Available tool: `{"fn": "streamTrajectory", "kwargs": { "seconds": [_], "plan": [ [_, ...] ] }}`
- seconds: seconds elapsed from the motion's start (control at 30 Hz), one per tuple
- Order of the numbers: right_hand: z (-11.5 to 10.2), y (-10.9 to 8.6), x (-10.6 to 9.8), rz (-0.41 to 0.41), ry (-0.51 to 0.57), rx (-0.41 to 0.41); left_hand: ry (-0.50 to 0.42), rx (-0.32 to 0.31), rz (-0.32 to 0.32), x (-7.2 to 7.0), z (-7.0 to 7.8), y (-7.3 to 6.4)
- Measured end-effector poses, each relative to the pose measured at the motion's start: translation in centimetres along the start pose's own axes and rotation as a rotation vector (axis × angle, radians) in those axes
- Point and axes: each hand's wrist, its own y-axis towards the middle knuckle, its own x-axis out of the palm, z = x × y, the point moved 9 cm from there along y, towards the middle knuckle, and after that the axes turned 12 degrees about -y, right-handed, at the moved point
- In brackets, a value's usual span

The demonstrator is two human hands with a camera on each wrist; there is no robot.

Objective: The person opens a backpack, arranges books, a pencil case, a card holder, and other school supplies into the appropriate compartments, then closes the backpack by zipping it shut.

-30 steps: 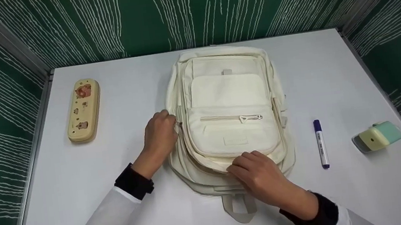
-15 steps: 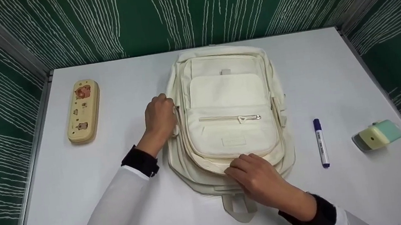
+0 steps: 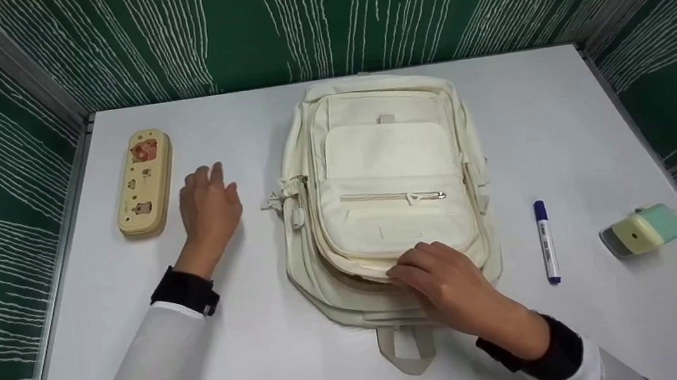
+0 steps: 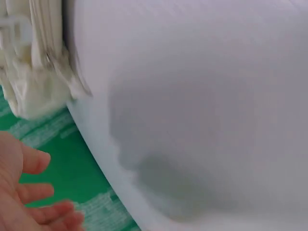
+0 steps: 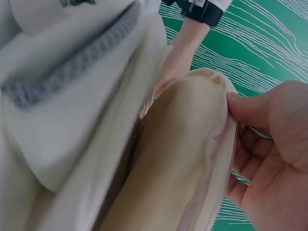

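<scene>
A cream backpack [image 3: 395, 152] lies on the white table with its carry loop toward the person. My right hand [image 3: 451, 285] pinches the edge of its front pocket, between thumb and fingers in the right wrist view, and holds the unzipped pocket [image 5: 178, 144] apart so its pale lining shows. My left hand [image 3: 209, 204] is off the bag, over the table, fingers spread and holding nothing; the left wrist view shows its fingers [image 4: 38, 192] extended. Just to its left lies a yellow pencil case [image 3: 145, 183] with animal pictures on the lid.
Right of the backpack lies a marker [image 3: 546, 243] with a purple cap. Farther right is a yellow and mint green small box-shaped item [image 3: 643, 230] with a clear grey end. Green walls with white streaks [image 3: 357, 16] enclose the table [image 3: 255, 352] on three sides.
My left hand first slid up along the bag's left side, then let go and moved left toward the pencil case. The right hand stays at the pocket edge.
</scene>
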Motion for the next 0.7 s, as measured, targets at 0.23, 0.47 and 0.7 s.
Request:
{"fn": "streamTrajectory", "kwargs": {
  "seconds": [0.23, 0.47, 0.7],
  "plan": [
    [0.9, 1.5, -1.5, 0.054, -0.019, -0.017, 0.095, -0.266, -0.026, -3.7, -7.0, 0.3],
    [1.5, 2.5, -2.6, 0.075, -0.018, -0.039, 0.076, -0.477, -0.118, -4.4, -12.4, -0.5],
    [1.8, 2.8, -3.1, 0.066, -0.022, -0.023, -0.014, -0.546, -0.147, -3.6, -15.1, -1.4]
  ]
}}
